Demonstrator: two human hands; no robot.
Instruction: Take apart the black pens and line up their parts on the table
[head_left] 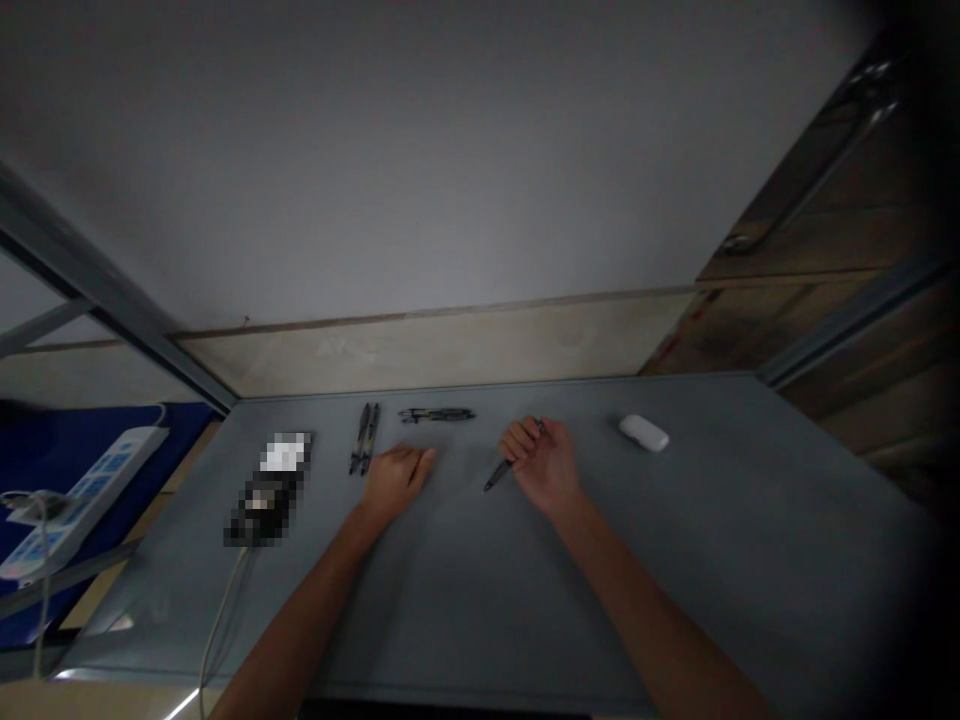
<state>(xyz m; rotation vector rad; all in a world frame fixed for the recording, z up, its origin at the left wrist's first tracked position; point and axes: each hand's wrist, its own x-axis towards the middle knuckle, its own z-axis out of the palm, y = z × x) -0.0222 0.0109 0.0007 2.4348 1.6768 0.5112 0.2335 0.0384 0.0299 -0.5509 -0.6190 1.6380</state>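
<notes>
A dark pen (496, 476) slants through the curled fingers of my right hand (546, 465), which is turned palm up above the grey table. Its tip points down to the left. My left hand (397, 478) rests on the table in a loose fist, back of the hand upward; I see nothing sticking out of it. Just beyond it, two dark pens (365, 438) lie side by side, pointing away from me. Farther back, between my hands, a small bunch of pens (436, 414) lies crosswise.
A white rounded case (643, 433) lies right of my right hand. On the left is a blurred-out black device (268, 490) with a cable (223, 610). A white power strip (86, 500) sits on a blue surface beyond the grey table (465, 610). A wall (435, 200) stands behind.
</notes>
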